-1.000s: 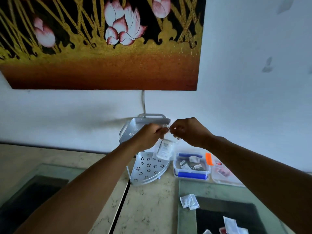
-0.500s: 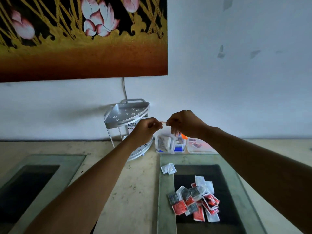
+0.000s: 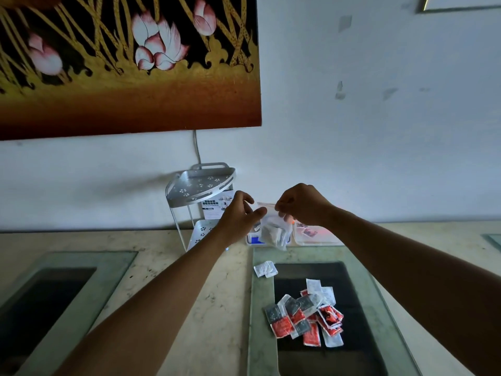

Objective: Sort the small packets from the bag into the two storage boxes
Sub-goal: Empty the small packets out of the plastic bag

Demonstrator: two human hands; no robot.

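Right hand (image 3: 301, 206) pinches the clear plastic bag (image 3: 275, 232) mouth, left hand (image 3: 240, 213) fingers loosely open beside it; advise spreading the mouth wide above the blue-latched clear box (image 3: 254, 239) before tipping.

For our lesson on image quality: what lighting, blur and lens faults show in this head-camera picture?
Head view: dim, with dark corners; the wide lens makes the wall painting lean; the clear bag between the left hand and right hand is smeared; the packet pile stays fairly sharp.
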